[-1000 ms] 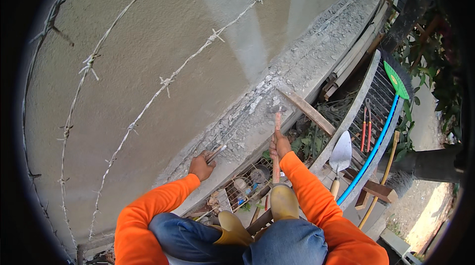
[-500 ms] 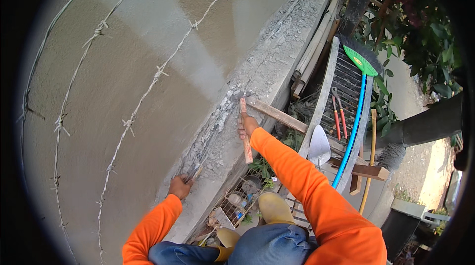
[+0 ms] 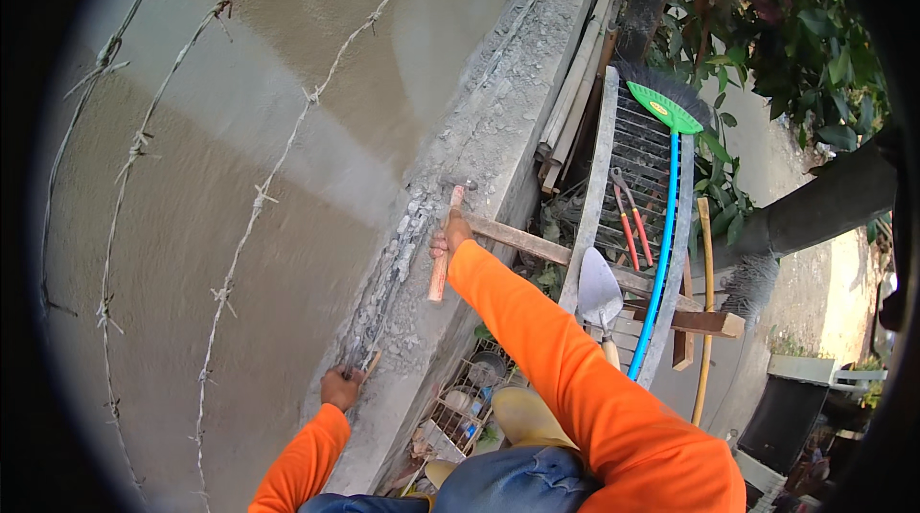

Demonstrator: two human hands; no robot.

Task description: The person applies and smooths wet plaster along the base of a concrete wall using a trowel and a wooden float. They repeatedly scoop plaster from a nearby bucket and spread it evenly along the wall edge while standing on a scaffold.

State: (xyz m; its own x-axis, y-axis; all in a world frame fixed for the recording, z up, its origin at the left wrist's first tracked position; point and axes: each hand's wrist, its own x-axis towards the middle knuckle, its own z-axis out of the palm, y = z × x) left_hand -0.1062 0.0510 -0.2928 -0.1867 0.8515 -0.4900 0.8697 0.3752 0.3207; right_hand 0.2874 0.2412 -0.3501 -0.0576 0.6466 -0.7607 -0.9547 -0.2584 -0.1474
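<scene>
While strands of barbed wire [image 3: 262, 195] run before the plastered wall [image 3: 297, 269] at far left, the left hand [image 3: 340, 387] is closed around a slim chisel-like tool [image 3: 372, 363], which slants over the lower part of the chipped concrete ledge [image 3: 484, 163]. Farther up the ledge, the right hand [image 3: 449, 234] is clamped on a wooden-handled hammer [image 3: 440, 275], its head at the chipped surface; whether they touch I cannot tell. To the right, a timber batten [image 3: 522, 240] reaches from the ledge toward a slatted frame [image 3: 592, 187], on which a trowel [image 3: 600, 288], red-handled pincers [image 3: 630, 240] and a broom [image 3: 668, 226] with a green head and blue handle lie.
</scene>
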